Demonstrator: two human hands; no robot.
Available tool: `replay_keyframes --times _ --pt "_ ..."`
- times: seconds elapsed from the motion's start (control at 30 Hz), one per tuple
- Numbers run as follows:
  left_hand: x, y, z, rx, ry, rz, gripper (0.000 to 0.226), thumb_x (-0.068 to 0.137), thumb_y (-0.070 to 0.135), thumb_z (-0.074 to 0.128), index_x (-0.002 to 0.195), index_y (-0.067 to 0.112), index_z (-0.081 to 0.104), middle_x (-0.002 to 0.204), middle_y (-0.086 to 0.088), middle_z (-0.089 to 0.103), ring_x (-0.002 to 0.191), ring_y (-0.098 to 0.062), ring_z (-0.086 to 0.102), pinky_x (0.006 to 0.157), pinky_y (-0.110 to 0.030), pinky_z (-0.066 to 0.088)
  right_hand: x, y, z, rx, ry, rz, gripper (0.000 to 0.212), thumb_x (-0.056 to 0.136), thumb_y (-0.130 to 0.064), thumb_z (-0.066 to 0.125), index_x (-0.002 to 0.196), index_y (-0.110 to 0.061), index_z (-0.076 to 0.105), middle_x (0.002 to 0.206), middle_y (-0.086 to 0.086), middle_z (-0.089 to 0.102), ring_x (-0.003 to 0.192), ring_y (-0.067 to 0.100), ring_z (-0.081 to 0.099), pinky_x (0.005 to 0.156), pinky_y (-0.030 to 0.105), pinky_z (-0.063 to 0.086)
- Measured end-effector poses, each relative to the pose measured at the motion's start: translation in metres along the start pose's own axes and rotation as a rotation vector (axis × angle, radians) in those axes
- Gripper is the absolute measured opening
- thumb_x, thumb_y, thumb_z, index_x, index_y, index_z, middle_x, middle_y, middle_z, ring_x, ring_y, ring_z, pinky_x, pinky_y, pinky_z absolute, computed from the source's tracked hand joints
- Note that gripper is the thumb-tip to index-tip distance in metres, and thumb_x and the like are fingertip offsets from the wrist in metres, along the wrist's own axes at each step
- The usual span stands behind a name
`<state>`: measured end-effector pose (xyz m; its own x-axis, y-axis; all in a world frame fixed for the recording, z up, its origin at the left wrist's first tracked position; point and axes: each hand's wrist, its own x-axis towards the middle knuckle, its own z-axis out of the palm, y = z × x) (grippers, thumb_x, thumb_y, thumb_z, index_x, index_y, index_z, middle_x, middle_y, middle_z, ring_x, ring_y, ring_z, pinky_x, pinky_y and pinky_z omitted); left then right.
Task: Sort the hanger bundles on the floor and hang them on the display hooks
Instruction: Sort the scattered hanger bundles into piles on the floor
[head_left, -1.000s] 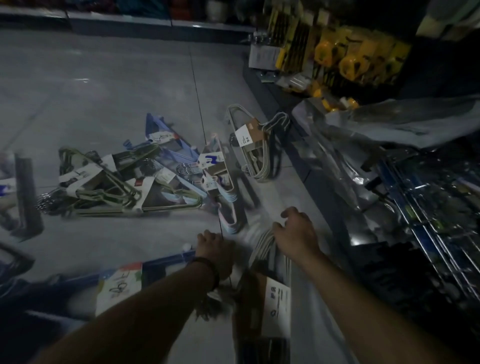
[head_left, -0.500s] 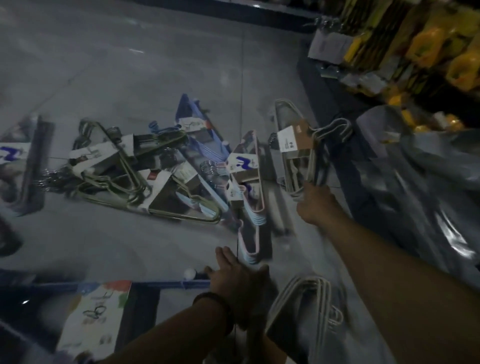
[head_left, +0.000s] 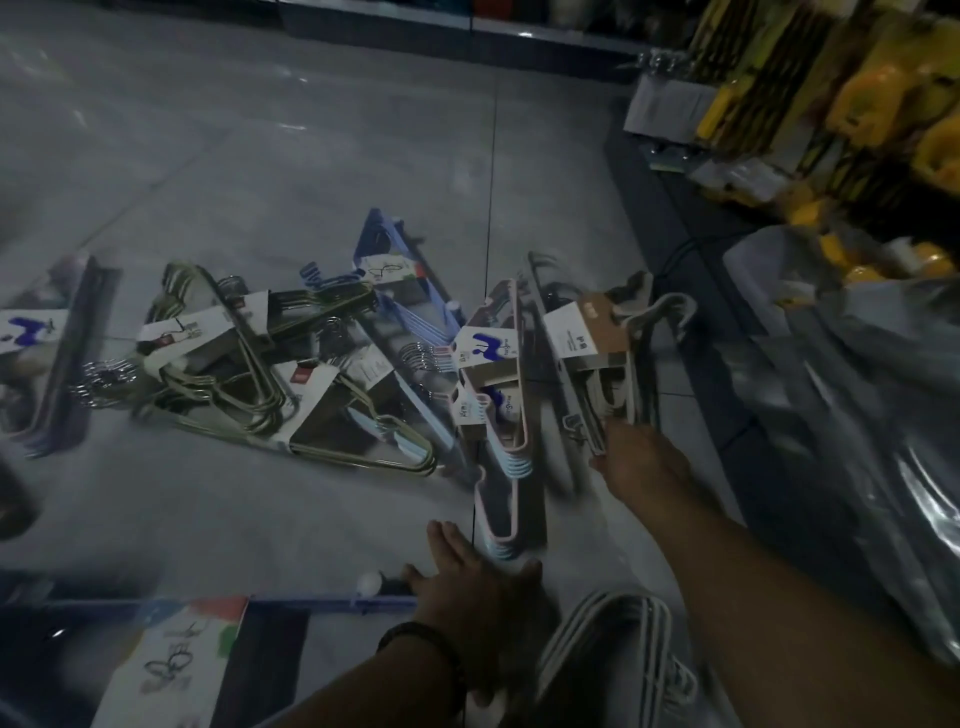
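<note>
Grey hanger bundle is gripped at its near end by the right hand. Left hand is laid flat, fingers straight.

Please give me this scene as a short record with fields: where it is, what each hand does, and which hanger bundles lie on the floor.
Place: tiled floor, beside yellow goods on display
Right hand: grips the lower end of the grey hanger bundle
Left hand: open, fingers straight, low at the floor
By the left hand: white hanger bundle, blue hanger bundle
Middle pile: green hanger bundles, pink hanger bundle
</note>
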<state>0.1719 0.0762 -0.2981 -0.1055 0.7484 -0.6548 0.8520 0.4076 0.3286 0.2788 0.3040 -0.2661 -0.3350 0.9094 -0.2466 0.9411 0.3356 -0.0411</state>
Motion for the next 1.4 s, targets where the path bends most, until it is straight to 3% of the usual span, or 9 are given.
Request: replay_keyframes --times 0.13,0.3,0.37,0.47,0.6,0.83,1.0,1.27,1.4 --pt "0.003 -0.004 0.004 0.047 0.021 0.04 0.119 0.083 0.042 0.085 0.159 0.053 -0.006 0.165 -0.03 -0.026 0.145 -0.064 -0.03 0.108 -0.09 0.002 -0.014 -0.001 -0.024 0.348 0.162 -0.051 0.037 0.1 -0.029 0.067 0.134 -0.017 0.06 0.127 0.019 0.065 0.112 0.037 0.063 0.087 0.035 0.047" --pt "0.002 -0.003 0.006 -0.302 0.089 -0.211 0.122 0.089 0.083 0.049 0.165 0.011 -0.014 0.168 -0.023 -0.026 0.157 -0.046 -0.016 0.125 -0.069 0.001 -0.05 -0.011 -0.09 0.728 0.377 -0.043 0.028 0.086 -0.036 0.078 0.108 -0.021 0.068 0.106 -0.003 0.074 0.097 0.021 0.069 0.087 0.034 0.057" --pt "0.012 -0.01 0.015 -0.193 0.069 -0.166 0.117 0.084 0.083 0.051 0.168 0.022 -0.002 0.168 -0.024 -0.025 0.155 -0.049 -0.023 0.122 -0.074 0.001 -0.074 -0.018 -0.107 0.88 0.418 -0.003 0.032 0.078 -0.044 0.077 0.1 -0.023 0.067 0.098 -0.005 0.075 0.089 0.022 0.073 0.084 0.04 0.062" --pt "0.05 -0.044 0.04 -0.031 0.118 -0.07 0.11 0.07 0.083 0.053 0.164 0.037 0.021 0.17 -0.024 0.004 0.153 -0.056 0.002 0.117 -0.076 0.026 -0.115 -0.031 -0.115 1.007 0.517 0.056 0.032 0.078 -0.043 0.086 0.094 -0.022 0.069 0.094 -0.01 0.074 0.088 0.014 0.069 0.081 0.029 0.055" --pt "-0.046 -0.036 -0.011 -0.033 0.169 0.077 0.06 0.089 0.064 0.058 0.141 0.037 0.058 0.142 -0.009 0.06 0.126 -0.033 0.057 0.104 -0.044 0.053 -0.151 -0.047 -0.114 1.198 0.638 0.157 0.048 0.08 -0.069 0.071 0.088 -0.022 0.069 0.087 -0.009 0.075 0.084 0.015 0.071 0.082 0.038 0.059" --pt "-0.114 -0.011 -0.054 -0.359 0.165 0.163 0.039 0.103 0.036 0.064 0.136 0.015 0.067 0.141 -0.008 0.064 0.129 -0.025 0.061 0.103 -0.027 0.048 -0.157 -0.072 -0.166 1.647 0.734 0.235 0.036 0.079 -0.062 0.074 0.074 -0.027 0.069 0.077 -0.008 0.075 0.081 0.019 0.075 0.077 0.052 0.065" --pt "-0.141 0.011 -0.105 -0.818 0.259 0.261 0.026 0.106 0.042 0.056 0.109 0.021 0.073 0.096 -0.004 0.071 0.076 -0.017 0.064 0.068 -0.03 0.05 -0.183 -0.086 -0.164 1.721 0.787 0.237 0.026 0.078 -0.051 0.078 0.076 -0.026 0.07 0.086 -0.003 0.077 0.088 0.022 0.075 0.084 0.054 0.063" --pt "-0.155 -0.003 -0.154 -1.587 0.081 0.29 0.065 0.098 0.067 0.056 0.133 0.012 0.063 0.13 -0.016 0.065 0.112 -0.041 0.068 0.11 -0.056 0.05 -0.239 -0.11 -0.099 1.904 0.597 0.124 0.024 0.094 -0.012 0.076 0.073 -0.018 0.068 0.09 0.01 0.077 0.091 0.033 0.075 0.083 0.048 0.061" --pt "-0.154 -0.014 -0.156 -1.611 0.118 0.336 0.061 0.093 0.067 0.064 0.129 0.019 0.072 0.126 -0.017 0.073 0.108 -0.037 0.074 0.089 -0.048 0.061 -0.261 -0.122 -0.082 1.546 0.626 -0.106 0.025 0.095 -0.01 0.074 0.075 -0.009 0.059 0.076 0.016 0.066 0.072 0.028 0.063 0.069 0.041 0.05"
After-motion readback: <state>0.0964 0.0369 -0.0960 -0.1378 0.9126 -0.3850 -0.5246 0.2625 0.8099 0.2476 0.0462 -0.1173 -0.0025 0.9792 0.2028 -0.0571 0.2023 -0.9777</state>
